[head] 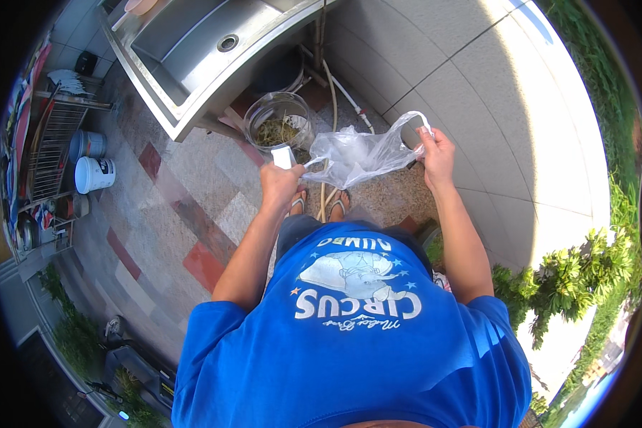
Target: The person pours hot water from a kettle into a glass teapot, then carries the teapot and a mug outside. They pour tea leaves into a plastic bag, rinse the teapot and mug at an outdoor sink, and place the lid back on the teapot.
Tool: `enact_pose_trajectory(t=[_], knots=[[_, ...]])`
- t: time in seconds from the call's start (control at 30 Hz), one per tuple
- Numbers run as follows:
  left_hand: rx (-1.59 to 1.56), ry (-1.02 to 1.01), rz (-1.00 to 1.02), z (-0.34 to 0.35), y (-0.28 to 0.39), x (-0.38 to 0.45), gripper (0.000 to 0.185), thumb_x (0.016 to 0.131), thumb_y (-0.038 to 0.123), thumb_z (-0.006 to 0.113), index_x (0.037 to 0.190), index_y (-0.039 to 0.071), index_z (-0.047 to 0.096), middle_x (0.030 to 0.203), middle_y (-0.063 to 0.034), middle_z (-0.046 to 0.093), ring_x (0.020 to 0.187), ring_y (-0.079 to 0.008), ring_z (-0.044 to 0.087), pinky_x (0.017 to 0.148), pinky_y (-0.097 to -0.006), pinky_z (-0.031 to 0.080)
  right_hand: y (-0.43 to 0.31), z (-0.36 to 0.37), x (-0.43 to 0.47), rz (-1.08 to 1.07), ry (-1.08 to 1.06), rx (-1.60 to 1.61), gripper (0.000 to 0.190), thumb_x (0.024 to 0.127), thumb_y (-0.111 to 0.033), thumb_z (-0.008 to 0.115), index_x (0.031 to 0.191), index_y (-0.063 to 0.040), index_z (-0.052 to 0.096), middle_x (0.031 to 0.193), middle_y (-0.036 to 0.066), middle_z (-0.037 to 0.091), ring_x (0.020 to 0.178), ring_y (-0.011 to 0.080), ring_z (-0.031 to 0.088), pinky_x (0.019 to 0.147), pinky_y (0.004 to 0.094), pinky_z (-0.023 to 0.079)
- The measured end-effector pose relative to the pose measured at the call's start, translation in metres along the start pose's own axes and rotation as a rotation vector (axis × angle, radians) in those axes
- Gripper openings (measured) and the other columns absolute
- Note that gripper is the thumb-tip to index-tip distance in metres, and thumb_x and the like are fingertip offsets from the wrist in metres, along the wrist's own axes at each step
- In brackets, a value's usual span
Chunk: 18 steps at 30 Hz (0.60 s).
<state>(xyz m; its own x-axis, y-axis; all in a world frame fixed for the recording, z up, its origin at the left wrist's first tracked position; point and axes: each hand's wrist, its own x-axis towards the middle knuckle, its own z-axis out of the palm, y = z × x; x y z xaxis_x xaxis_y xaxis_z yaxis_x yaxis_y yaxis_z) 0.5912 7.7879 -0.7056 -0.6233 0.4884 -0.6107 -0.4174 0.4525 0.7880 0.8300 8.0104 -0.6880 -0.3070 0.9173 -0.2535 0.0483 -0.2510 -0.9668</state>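
Observation:
A thin translucent plastic bag [356, 155] hangs stretched between my two hands, its mouth spread and its body crumpled. My right hand [437, 158] pinches one looped handle between thumb and fingers. The other handle is gripped in my left hand [281, 184], along with a small white rectangular object [282, 157] that sticks up above the fist. I cannot tell what that object is. Just beyond my left hand stands a clear round tub [250, 125] with greenish-brown plant scraps [274, 131] in it. The bag's inside is hard to make out.
A stainless steel sink [203, 69] stands ahead on the left. Below it are a hose [334, 101] and a dark basin [278, 72]. A tiled wall [481, 107] rises to the right. White bucket [93, 175] and metal rack [59, 144] stand far left, a shrub [578, 267] lower right.

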Motion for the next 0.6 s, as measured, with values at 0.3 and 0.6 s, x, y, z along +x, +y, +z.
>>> enact_pose_trajectory(t=[0.3,0.6], knots=[[0.19,0.133,0.25,-0.04,-0.002,-0.002,0.007,0.08,0.0,0.066,0.084,0.0,0.061,0.079,-0.0049,0.061,0.068,-0.0149,0.062,0.056,-0.0329,0.058,0.058,-0.04,0.061,0.257,0.213,-0.225,0.018,0.096,-0.017,0.063,0.089,-0.001,0.066,0.068,0.001,0.058,0.048,0.0092,0.046,0.043,0.0269,0.035],[0.105,0.245,0.283,-0.086,-0.006,-0.01,0.013,0.074,0.007,0.068,0.079,-0.004,0.063,0.069,-0.0096,0.066,0.063,-0.0156,0.061,0.058,-0.0354,0.049,0.064,0.055,0.063,0.163,-0.178,-0.473,0.016,0.093,-0.016,0.068,0.096,0.0,0.068,0.066,0.0,0.058,0.053,0.008,0.05,0.046,0.0273,0.038]])
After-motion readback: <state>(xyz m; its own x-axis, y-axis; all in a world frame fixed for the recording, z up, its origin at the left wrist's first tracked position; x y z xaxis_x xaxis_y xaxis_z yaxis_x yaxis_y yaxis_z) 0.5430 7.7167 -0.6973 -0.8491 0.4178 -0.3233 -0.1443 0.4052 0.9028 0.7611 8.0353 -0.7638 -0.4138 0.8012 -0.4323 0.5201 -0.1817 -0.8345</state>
